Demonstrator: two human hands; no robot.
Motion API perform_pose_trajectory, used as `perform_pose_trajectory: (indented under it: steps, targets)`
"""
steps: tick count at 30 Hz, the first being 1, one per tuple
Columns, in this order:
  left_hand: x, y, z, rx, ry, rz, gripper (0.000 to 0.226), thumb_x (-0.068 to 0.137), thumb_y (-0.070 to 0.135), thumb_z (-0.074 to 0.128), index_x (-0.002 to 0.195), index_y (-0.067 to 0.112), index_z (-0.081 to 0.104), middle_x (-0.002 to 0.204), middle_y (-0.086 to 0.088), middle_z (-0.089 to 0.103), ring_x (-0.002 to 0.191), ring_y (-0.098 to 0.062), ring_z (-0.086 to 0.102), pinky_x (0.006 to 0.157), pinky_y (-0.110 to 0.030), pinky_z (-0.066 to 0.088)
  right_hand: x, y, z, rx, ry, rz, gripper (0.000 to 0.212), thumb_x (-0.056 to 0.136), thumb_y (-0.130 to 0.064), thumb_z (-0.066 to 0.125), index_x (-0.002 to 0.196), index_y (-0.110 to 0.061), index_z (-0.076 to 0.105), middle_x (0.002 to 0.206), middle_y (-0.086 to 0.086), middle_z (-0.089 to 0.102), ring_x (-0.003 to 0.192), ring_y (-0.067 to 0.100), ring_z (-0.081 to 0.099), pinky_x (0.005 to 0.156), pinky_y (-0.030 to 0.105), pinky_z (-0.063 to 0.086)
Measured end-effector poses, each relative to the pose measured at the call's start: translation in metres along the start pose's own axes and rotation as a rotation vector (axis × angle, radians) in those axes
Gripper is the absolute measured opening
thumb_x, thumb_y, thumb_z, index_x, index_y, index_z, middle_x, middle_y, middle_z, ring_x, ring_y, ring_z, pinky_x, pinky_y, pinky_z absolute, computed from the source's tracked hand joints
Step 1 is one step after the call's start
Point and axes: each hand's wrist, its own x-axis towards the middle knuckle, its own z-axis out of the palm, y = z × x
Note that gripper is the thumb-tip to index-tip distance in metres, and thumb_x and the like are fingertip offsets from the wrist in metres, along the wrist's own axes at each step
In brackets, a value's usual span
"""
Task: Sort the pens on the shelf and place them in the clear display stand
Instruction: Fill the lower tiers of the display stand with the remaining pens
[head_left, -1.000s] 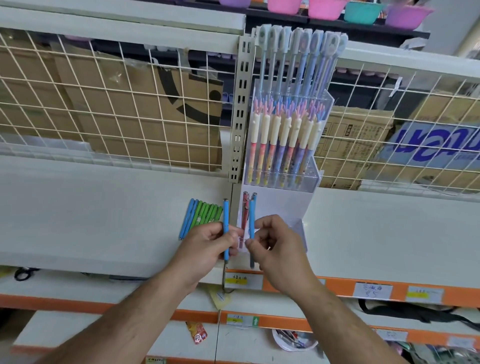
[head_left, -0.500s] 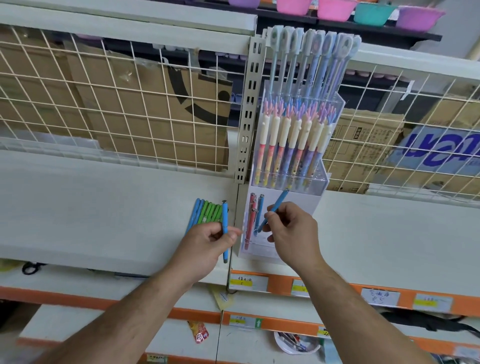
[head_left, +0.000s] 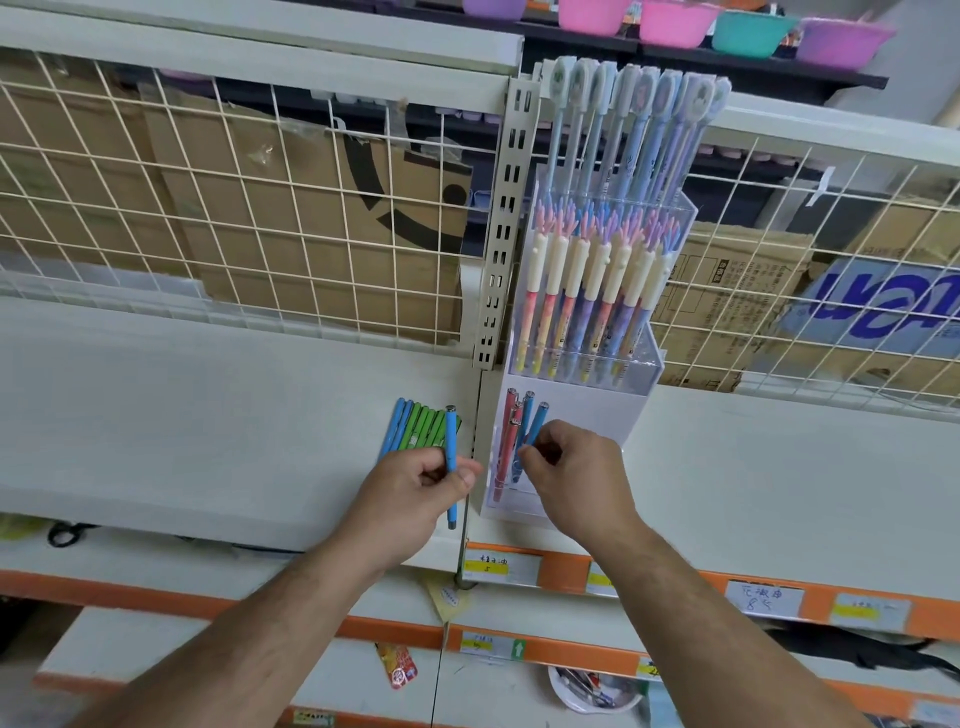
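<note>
Yellow price tag (head_left: 487, 567) on the orange edge strip (head_left: 563, 571) of the shelf (head_left: 208, 441): handwritten characters I can't make out, plus a "5"; white tag (head_left: 763, 600) further right: handwritten characters and an "8". Box (head_left: 883, 306) behind the wire grid (head_left: 779, 208) at right has big blue letters, cut off, not readable as a word; label (head_left: 491, 647) on the lower edge strip (head_left: 571, 653) shows a white up-arrow on green. Print on the brown carton (head_left: 727, 291) beside that box and on the upright pens (head_left: 587, 312) is too small to read.
</note>
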Motion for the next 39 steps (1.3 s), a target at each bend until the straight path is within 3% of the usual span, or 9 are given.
perform_pose_trajectory:
  steps: [7, 12, 15, 20, 22, 26, 30, 34, 39]
  targets:
    - [0.0, -0.002, -0.003, -0.001, -0.003, -0.015, 0.015, 0.095, 0.023, 0.063, 0.104, 0.024, 0.075, 0.098, 0.018, 0.071, 0.075, 0.017, 0.059, 0.062, -0.006, 0.042, 0.0, -0.006, -0.001, -0.046, 0.014, 0.006, 0.013, 0.091, -0.031, 0.067, 0.1, -0.022, 0.07, 0.08, -0.012, 0.066, 0.068, 0.005, 0.058, 0.055, 0.012, 0.038]
    - [-0.001, -0.001, -0.005, 0.011, -0.011, -0.02, 0.014, 0.095, 0.024, 0.063, 0.102, 0.028, 0.075, 0.101, 0.02, 0.072, 0.086, 0.013, 0.062, 0.067, -0.01, 0.043, -0.001, -0.008, 0.0, -0.062, 0.022, 0.017, 0.011, 0.092, -0.031, 0.066, 0.097, -0.022, 0.068, 0.082, -0.011, 0.066, 0.071, 0.008, 0.06, 0.057, 0.017, 0.042]
    - [0.0, -0.002, -0.004, 0.017, -0.018, -0.015, 0.014, 0.095, 0.022, 0.063, 0.102, 0.024, 0.075, 0.101, 0.02, 0.071, 0.079, 0.014, 0.061, 0.063, -0.006, 0.042, -0.009, -0.009, -0.002, 0.001, 0.084, 0.023, 0.006, 0.09, -0.028, 0.066, 0.085, -0.024, 0.063, 0.077, -0.011, 0.067, 0.069, 0.009, 0.061, 0.06, 0.025, 0.049]
    - [0.0, 0.005, 0.005, 0.008, -0.039, 0.041, 0.01, 0.092, 0.017, 0.067, 0.087, 0.02, 0.074, 0.059, 0.023, 0.063, 0.049, 0.007, 0.052, 0.049, -0.008, 0.037, -0.033, -0.015, -0.002, 0.342, -0.001, -0.061, 0.015, 0.085, -0.015, 0.07, 0.072, -0.02, 0.063, 0.061, -0.002, 0.059, 0.056, 0.007, 0.049, 0.055, 0.024, 0.044]
    - [-0.001, 0.008, 0.011, 0.032, -0.067, 0.072, 0.023, 0.089, 0.016, 0.071, 0.068, 0.027, 0.069, 0.046, 0.016, 0.05, 0.043, 0.001, 0.041, 0.046, -0.014, 0.033, -0.04, -0.019, 0.0, 0.438, -0.072, -0.105, 0.01, 0.084, -0.017, 0.075, 0.077, -0.019, 0.068, 0.059, -0.004, 0.054, 0.055, 0.005, 0.045, 0.055, 0.02, 0.039]
    - [-0.002, 0.01, 0.022, 0.071, -0.113, 0.134, 0.027, 0.086, 0.021, 0.075, 0.062, 0.032, 0.067, 0.055, 0.01, 0.055, 0.054, -0.003, 0.047, 0.053, -0.022, 0.044, -0.042, -0.02, -0.002, 0.394, -0.043, -0.151, 0.016, 0.087, -0.017, 0.073, 0.074, -0.016, 0.065, 0.059, -0.011, 0.052, 0.057, 0.004, 0.045, 0.055, 0.019, 0.038]
    - [-0.004, 0.014, 0.024, 0.155, -0.083, 0.198, 0.03, 0.086, 0.018, 0.074, 0.064, 0.033, 0.061, 0.055, 0.016, 0.048, 0.049, -0.002, 0.041, 0.049, -0.012, 0.032, -0.041, -0.017, -0.009, 0.476, 0.062, -0.082, 0.027, 0.089, -0.013, 0.07, 0.067, -0.017, 0.055, 0.057, -0.01, 0.049, 0.054, 0.007, 0.042, 0.053, 0.017, 0.037]
    - [-0.006, 0.014, 0.023, 0.22, -0.061, 0.269, 0.029, 0.085, 0.02, 0.075, 0.067, 0.04, 0.064, 0.071, 0.012, 0.05, 0.06, 0.002, 0.048, 0.056, -0.01, 0.037, -0.042, -0.014, -0.012, 0.403, -0.055, -0.088, 0.011, 0.089, -0.016, 0.071, 0.08, -0.012, 0.066, 0.068, 0.003, 0.066, 0.065, 0.025, 0.063, 0.062, 0.039, 0.053]
    - [-0.002, 0.006, 0.014, 0.425, 0.028, 0.291, 0.011, 0.089, 0.026, 0.068, 0.099, 0.029, 0.072, 0.087, 0.016, 0.054, 0.077, 0.005, 0.052, 0.064, -0.007, 0.036, -0.03, -0.015, -0.027, 0.539, 0.084, 0.028, 0.006, 0.092, -0.011, 0.066, 0.086, -0.011, 0.065, 0.07, 0.009, 0.067, 0.064, 0.022, 0.069, 0.052, 0.024, 0.048]
